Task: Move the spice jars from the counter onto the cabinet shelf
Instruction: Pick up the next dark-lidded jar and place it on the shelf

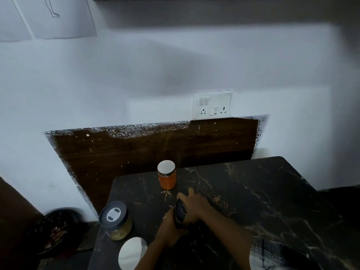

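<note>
On the black marble counter (253, 191) both my hands hold one dark-lidded jar (180, 213). My left hand (169, 228) grips it from the near side and my right hand (194, 203) wraps it from the far side. The jar's body is mostly hidden by my fingers. An orange spice jar (167, 176) with a silver lid stands near the counter's back edge. A jar of pale yellow spice with a dark lid (116, 221) stands at the left edge. In front of it shows the silver lid of a third jar (132, 252). No cabinet shelf is in view.
A dark wooden panel (146, 149) backs the counter, with a white switch and socket plate (213, 104) above it. A dark bowl (56, 230) sits low at the left beyond the counter. Patterned cloth (280, 256) lies at the bottom right. Papers (48, 16) hang on the wall at upper left.
</note>
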Action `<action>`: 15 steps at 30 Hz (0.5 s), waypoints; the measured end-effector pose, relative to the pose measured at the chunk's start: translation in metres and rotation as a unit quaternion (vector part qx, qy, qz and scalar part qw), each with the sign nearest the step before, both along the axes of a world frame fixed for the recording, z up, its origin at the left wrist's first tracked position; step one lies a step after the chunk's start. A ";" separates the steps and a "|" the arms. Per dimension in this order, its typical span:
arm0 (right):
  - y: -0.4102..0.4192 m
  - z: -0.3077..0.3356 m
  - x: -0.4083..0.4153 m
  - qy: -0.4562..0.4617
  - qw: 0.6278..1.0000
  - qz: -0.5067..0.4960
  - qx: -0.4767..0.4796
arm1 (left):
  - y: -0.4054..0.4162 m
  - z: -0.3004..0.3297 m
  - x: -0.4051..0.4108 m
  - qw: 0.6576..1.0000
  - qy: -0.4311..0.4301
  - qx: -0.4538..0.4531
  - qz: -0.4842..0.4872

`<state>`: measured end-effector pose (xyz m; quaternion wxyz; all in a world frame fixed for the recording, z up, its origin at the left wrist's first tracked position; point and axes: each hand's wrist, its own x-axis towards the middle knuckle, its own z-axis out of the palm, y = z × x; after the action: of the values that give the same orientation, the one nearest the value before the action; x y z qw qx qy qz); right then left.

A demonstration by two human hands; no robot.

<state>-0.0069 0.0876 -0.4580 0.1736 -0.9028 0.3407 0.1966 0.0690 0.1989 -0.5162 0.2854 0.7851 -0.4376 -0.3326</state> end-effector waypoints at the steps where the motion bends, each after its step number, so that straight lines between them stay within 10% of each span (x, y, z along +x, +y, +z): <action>1: -0.002 0.002 -0.002 0.000 1.000 -0.003 -0.003 | 0.000 0.002 -0.001 1.000 -0.001 -0.007 -0.003; 15: -0.025 0.120 -0.007 -0.131 0.984 -0.120 -0.010 | -0.026 0.079 -0.019 0.970 0.027 -0.224 0.088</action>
<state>-0.0142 0.0625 -0.3377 0.2305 -0.8748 0.4231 0.0511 0.0500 0.1733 -0.4374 0.4938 0.7271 -0.4224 -0.2212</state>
